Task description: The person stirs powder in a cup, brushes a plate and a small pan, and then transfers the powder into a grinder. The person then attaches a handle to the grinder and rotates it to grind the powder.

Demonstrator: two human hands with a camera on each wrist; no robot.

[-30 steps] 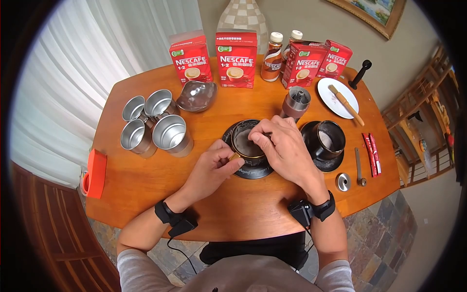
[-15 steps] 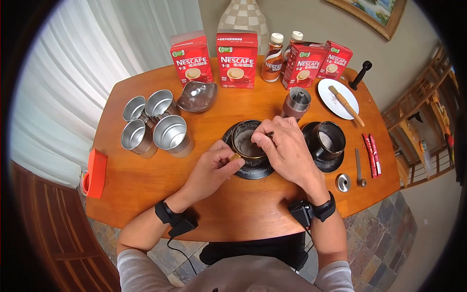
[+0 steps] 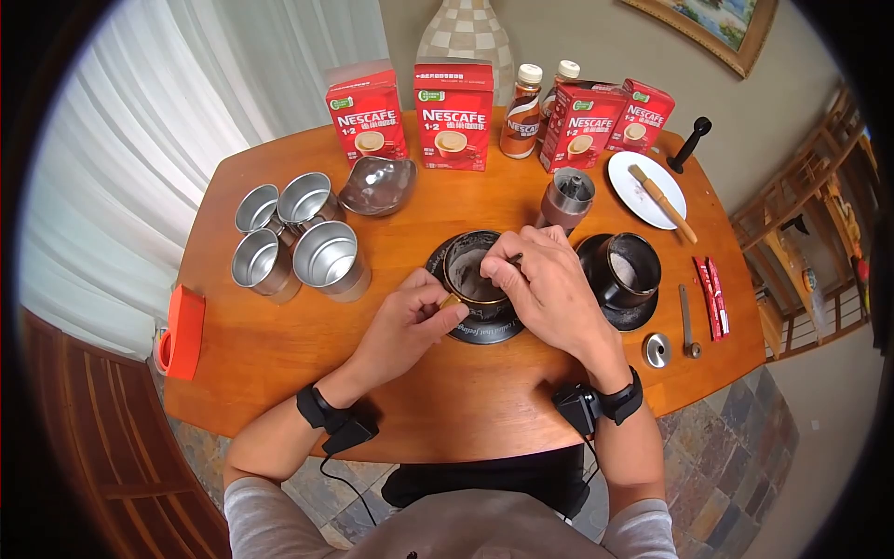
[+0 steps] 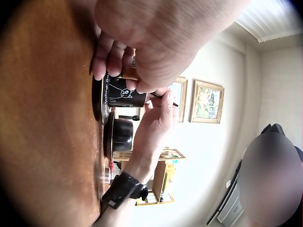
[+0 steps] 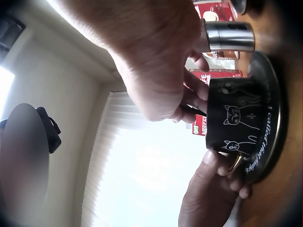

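Observation:
A black cup [image 3: 477, 296] with white cat drawings stands on its black saucer [image 3: 489, 328] at the middle of the table. My left hand [image 3: 410, 317] holds the cup's gold handle [image 5: 235, 163] between thumb and fingers. Over the rim, my right hand [image 3: 545, 289] pinches a thin dark spoon handle [image 4: 175, 104] that slants into the cup; its lower end is hidden. Greyish, uneven contents [image 3: 463, 270] show inside. To the right, a second black cup [image 3: 643, 291] with pale powder in it stands on another saucer.
Several metal cups [image 3: 331, 261] and a dark glass bowl [image 3: 377, 184] stand left. Behind are red coffee boxes [image 3: 453, 126], bottles [image 3: 521, 121] and a grinder body [image 3: 568, 198]. Right lie a plate [image 3: 622, 186] with a brush [image 3: 663, 200], a crank [image 3: 688, 321] and sachets [image 3: 711, 298].
Greyish contents in the cup have shifted, with a paler patch now showing beside the right fingers. The right hand has moved very slightly; the left hand and cup stay put.

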